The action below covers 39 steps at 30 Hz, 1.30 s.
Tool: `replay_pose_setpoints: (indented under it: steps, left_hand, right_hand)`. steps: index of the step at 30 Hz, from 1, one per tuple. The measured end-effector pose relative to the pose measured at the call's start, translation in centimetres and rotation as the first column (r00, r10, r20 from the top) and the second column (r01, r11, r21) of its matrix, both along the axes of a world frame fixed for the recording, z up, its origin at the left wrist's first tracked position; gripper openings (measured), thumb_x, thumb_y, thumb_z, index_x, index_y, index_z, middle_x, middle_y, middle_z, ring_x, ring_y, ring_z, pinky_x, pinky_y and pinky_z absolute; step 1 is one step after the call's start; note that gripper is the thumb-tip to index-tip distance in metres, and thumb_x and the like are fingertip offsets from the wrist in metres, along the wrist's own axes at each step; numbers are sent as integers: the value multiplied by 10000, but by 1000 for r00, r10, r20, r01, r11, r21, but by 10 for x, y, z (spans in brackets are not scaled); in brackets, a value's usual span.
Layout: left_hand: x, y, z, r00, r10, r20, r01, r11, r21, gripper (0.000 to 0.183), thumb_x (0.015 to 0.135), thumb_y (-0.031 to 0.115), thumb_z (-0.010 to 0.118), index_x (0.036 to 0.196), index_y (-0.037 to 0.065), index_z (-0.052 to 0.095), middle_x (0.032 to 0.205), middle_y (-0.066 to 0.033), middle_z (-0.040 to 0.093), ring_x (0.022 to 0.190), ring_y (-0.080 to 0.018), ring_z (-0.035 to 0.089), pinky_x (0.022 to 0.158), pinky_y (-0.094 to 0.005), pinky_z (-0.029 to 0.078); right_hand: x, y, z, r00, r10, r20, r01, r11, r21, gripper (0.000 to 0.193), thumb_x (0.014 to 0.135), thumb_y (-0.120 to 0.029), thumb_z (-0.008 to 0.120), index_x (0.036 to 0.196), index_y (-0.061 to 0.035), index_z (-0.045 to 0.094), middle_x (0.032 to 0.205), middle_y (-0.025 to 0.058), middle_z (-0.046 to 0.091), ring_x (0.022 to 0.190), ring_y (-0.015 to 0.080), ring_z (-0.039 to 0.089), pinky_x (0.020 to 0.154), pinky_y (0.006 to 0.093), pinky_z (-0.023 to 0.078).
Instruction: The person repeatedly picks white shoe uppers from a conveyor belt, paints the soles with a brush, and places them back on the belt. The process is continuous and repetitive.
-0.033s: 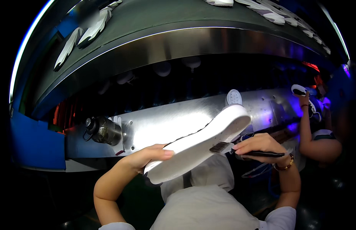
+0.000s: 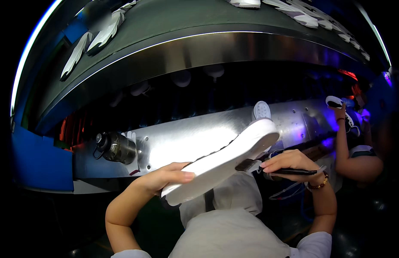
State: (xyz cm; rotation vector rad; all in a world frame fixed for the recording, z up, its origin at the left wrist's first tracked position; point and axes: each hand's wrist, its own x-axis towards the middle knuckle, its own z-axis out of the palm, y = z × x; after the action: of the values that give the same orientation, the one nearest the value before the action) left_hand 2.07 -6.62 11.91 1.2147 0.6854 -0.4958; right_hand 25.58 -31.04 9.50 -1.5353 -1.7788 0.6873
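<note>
The left hand (image 2: 168,177) grips a white sole (image 2: 216,165); at its three o'clock, the right hand (image 2: 290,161) pinches a brush (image 2: 253,165). Brushing looks under way; I can't tell what's left.

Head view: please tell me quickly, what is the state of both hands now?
Left hand: closed, holding the white shoe sole near one end.
Right hand: closed, holding the black-handled brush.

The long, curved shoe sole (image 2: 221,161) was plain white, the slim-handled brush (image 2: 296,171) black with dark bristles (image 2: 246,165), the metal tabletop (image 2: 182,144) silver with violet patches, the beaded bracelet (image 2: 322,182) brown and gold.
</note>
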Motion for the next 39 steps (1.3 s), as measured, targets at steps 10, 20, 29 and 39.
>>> replay_pose_setpoints:
  steps: [10, 20, 29, 39]
  left_hand:
    - [18, -14, -77, 878, 456, 147, -200, 628, -752, 465, 829, 198, 498, 1175, -98, 405, 1059, -202, 546, 873, -206, 609, 758, -280, 510]
    - [35, -10, -107, 858, 494, 140, -215, 593, -776, 454, 834, 202, 494, 1179, -79, 408, 1025, -195, 568, 854, -207, 620, 746, -292, 520]
    - [83, 48, 19, 367, 593, 717, -336, 803, -493, 560, 855, 365, 352, 1259, -23, 341, 1175, -203, 482, 1046, -307, 518, 893, -404, 431]
    - [240, 79, 68, 280, 735, 617, -318, 678, -663, 858, 811, 588, 362, 1365, 21, 32, 1419, -157, 133, 1312, -266, 154, 1027, -520, 150]
  right_hand:
    - [-23, 49, -23, 739, -299, -604, 172, 950, -260, 233, 703, -31, 672, 934, -22, 639, 928, 125, 638, 616, 105, 598, 543, 199, 496]
    - [-53, 66, -77, 583, -691, -428, 810, 532, 244, 207, 703, 8, 632, 910, -1, 627, 823, 105, 629, 530, 69, 523, 475, 187, 411]
    - [-5, -5, -92, -74, 48, -996, 750, 661, -24, 192, 784, -69, 578, 946, 8, 510, 979, 196, 578, 412, 80, 377, 419, 205, 332]
    - [-18, -9, -131, -226, -232, -946, 725, 608, -322, 147, 797, -8, 527, 944, 4, 525, 958, 164, 588, 521, 122, 470, 496, 234, 391]
